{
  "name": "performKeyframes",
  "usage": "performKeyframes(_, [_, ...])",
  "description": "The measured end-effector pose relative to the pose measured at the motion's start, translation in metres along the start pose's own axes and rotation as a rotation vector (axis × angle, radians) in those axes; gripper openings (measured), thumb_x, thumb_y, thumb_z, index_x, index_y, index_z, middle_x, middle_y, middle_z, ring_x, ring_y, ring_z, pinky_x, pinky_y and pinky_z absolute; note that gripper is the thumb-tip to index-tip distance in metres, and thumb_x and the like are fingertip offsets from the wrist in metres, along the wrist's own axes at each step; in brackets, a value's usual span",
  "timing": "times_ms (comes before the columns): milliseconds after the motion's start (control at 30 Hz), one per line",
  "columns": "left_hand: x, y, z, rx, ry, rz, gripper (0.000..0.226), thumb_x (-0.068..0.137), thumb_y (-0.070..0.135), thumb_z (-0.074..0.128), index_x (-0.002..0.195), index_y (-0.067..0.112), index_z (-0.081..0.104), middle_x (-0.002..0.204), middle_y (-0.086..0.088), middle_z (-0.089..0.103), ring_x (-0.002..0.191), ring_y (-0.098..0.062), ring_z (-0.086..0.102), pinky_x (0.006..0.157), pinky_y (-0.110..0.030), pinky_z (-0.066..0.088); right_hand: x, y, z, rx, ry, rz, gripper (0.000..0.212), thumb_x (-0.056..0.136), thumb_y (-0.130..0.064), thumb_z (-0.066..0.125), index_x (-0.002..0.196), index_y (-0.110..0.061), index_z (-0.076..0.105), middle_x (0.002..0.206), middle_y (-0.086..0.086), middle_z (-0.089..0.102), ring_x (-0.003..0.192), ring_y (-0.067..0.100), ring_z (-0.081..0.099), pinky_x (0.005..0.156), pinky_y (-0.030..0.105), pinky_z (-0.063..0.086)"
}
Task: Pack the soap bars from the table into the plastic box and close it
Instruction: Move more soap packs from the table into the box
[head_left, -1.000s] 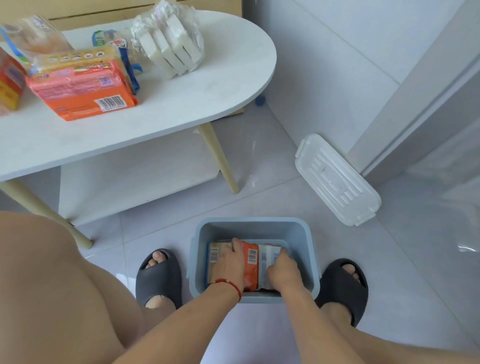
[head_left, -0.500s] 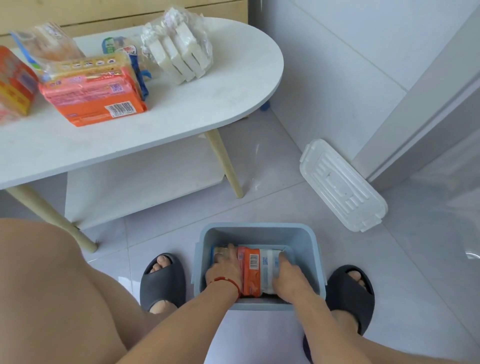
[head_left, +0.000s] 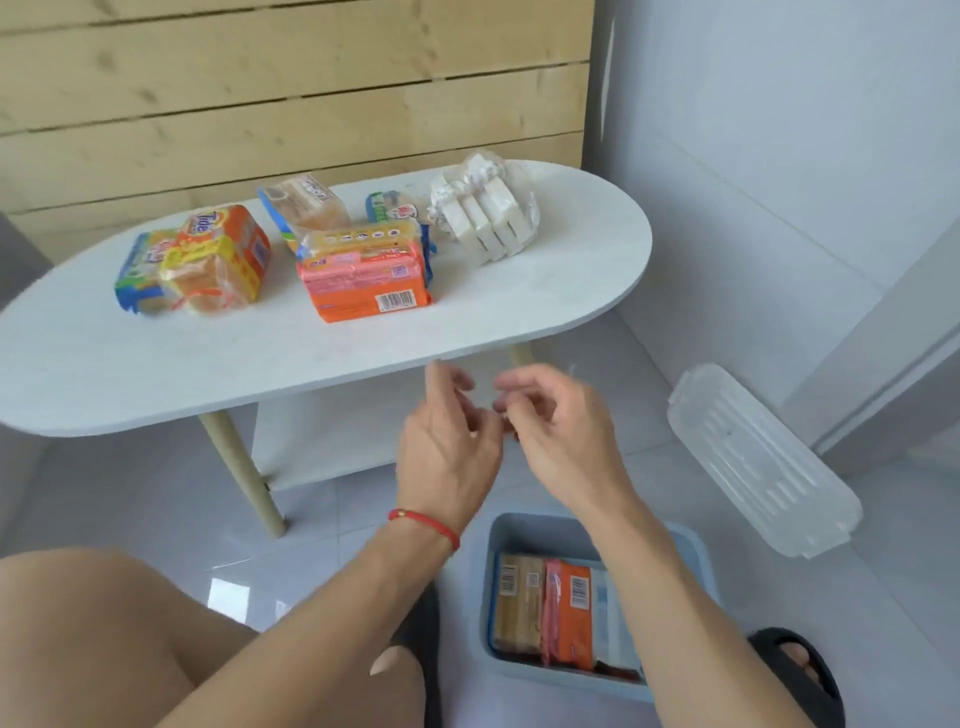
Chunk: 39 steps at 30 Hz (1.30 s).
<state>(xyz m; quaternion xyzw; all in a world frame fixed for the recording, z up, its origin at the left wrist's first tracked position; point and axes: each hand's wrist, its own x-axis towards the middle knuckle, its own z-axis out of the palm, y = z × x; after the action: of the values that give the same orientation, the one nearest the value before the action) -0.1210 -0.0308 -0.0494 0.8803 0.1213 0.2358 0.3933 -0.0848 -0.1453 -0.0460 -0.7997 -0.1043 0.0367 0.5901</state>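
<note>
Several wrapped soap packs lie on the white oval table (head_left: 156, 364): an orange pack (head_left: 366, 291) at the middle, a Tide pack (head_left: 221, 260) to the left, a clear bag of white bars (head_left: 485, 218) to the right. The blue plastic box (head_left: 519, 670) stands on the floor between my feet, with soap packs (head_left: 545, 608) upright inside. My left hand (head_left: 447, 441) and right hand (head_left: 561, 431) hang empty in the air above the box, below the table's front edge, fingers loosely curled and apart.
The clear box lid (head_left: 758, 462) lies on the grey tiled floor to the right, near a door frame. A wooden slat wall stands behind the table. The table's legs (head_left: 241, 467) and lower shelf are at left. My knee fills the bottom left; a black slipper (head_left: 800, 670) is at right.
Both hands have come up out of the box, leaving the soap packs inside. The view has tilted up toward the table.
</note>
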Motion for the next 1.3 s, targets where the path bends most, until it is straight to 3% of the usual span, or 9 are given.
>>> performKeyframes(133, [0.075, 0.002, -0.074, 0.053, 0.278, 0.107, 0.024, 0.077, 0.009, 0.059, 0.100, 0.006, 0.054, 0.080, -0.001, 0.058, 0.069, -0.024, 0.054, 0.065, -0.034, 0.043, 0.058, -0.066, 0.039, -0.156, 0.086, -0.362, 0.032, 0.085, -0.012, 0.060, 0.115, -0.017, 0.068, 0.110, -0.004, 0.071, 0.096, 0.011, 0.066, 0.085, 0.031, 0.055])
performKeyframes(233, [0.117, -0.022, -0.099, 0.233, 0.202, 0.049, 0.046, 0.077, 0.016, 0.062, 0.121, 0.007, 0.053, 0.118, -0.016, 0.051, 0.107, -0.034, 0.052, 0.092, -0.038, 0.043, 0.103, -0.077, 0.066, -0.398, -0.081, -0.433, 0.063, 0.082, -0.012, 0.062, 0.144, -0.015, 0.051, 0.149, 0.007, 0.049, 0.137, 0.026, 0.046, 0.112, 0.042, 0.041])
performKeyframes(300, [0.127, -0.034, -0.100, 0.278, 0.037, 0.004, 0.064, 0.076, 0.019, 0.068, 0.136, 0.012, 0.046, 0.131, -0.018, 0.043, 0.122, -0.034, 0.044, 0.103, -0.038, 0.037, 0.115, -0.069, 0.075, -0.543, -0.181, -0.436, 0.071, 0.082, -0.006, 0.064, 0.150, -0.015, 0.043, 0.157, 0.007, 0.038, 0.141, 0.032, 0.042, 0.111, 0.047, 0.041])
performKeyframes(367, [0.129, -0.044, -0.097, 0.302, -0.051, 0.017, 0.069, 0.072, 0.019, 0.072, 0.137, 0.014, 0.046, 0.131, -0.017, 0.042, 0.121, -0.034, 0.047, 0.101, -0.036, 0.040, 0.113, -0.061, 0.082, -0.611, -0.138, -0.487, 0.072, 0.080, 0.001, 0.063, 0.148, -0.015, 0.045, 0.154, 0.006, 0.039, 0.129, 0.035, 0.050, 0.105, 0.045, 0.046])
performKeyframes(500, [0.132, -0.055, -0.096, 0.394, 0.027, 0.150, 0.058, 0.069, 0.025, 0.079, 0.120, 0.010, 0.055, 0.114, -0.020, 0.046, 0.098, -0.038, 0.054, 0.084, -0.045, 0.052, 0.112, -0.058, 0.083, -0.567, 0.005, -0.596, 0.056, 0.078, 0.001, 0.067, 0.131, -0.014, 0.056, 0.134, 0.006, 0.050, 0.111, 0.034, 0.056, 0.098, 0.042, 0.046])
performKeyframes(633, [0.143, -0.059, -0.115, 0.465, -0.086, 0.275, 0.049, 0.073, 0.030, 0.083, 0.109, 0.008, 0.061, 0.105, -0.019, 0.051, 0.081, -0.033, 0.056, 0.069, -0.034, 0.045, 0.121, -0.067, 0.075, -0.674, -0.100, -0.567, 0.052, 0.079, -0.016, 0.072, 0.129, -0.018, 0.056, 0.126, 0.005, 0.048, 0.111, 0.032, 0.053, 0.095, 0.043, 0.049])
performKeyframes(900, [0.150, -0.070, -0.141, 0.358, -0.141, 0.253, 0.039, 0.069, 0.024, 0.087, 0.096, 0.012, 0.062, 0.099, -0.010, 0.062, 0.087, -0.029, 0.059, 0.077, -0.042, 0.051, 0.144, -0.092, 0.067, -0.648, -0.210, -0.335, 0.048, 0.099, -0.040, 0.041, 0.144, -0.026, 0.053, 0.136, 0.003, 0.046, 0.129, 0.027, 0.042, 0.110, 0.042, 0.037])
performKeyframes(1100, [0.146, -0.078, -0.155, 0.317, -0.150, 0.126, 0.034, 0.074, 0.018, 0.083, 0.102, 0.015, 0.063, 0.093, 0.002, 0.066, 0.086, -0.023, 0.061, 0.072, -0.027, 0.042, 0.166, -0.102, 0.082, -0.990, -0.124, -0.341, 0.055, 0.088, -0.039, 0.072, 0.136, -0.020, 0.053, 0.133, 0.009, 0.044, 0.127, 0.031, 0.037, 0.096, 0.042, 0.044])
performKeyframes(1300, [0.127, -0.049, -0.154, 0.347, -0.289, 0.097, 0.033, 0.076, 0.027, 0.080, 0.107, 0.024, 0.069, 0.100, 0.000, 0.068, 0.096, -0.022, 0.061, 0.082, -0.032, 0.048, 0.134, -0.091, 0.042, -0.776, -0.177, -0.186, 0.054, 0.088, -0.035, 0.074, 0.134, -0.019, 0.050, 0.127, 0.006, 0.061, 0.117, 0.026, 0.057, 0.086, 0.037, 0.047])
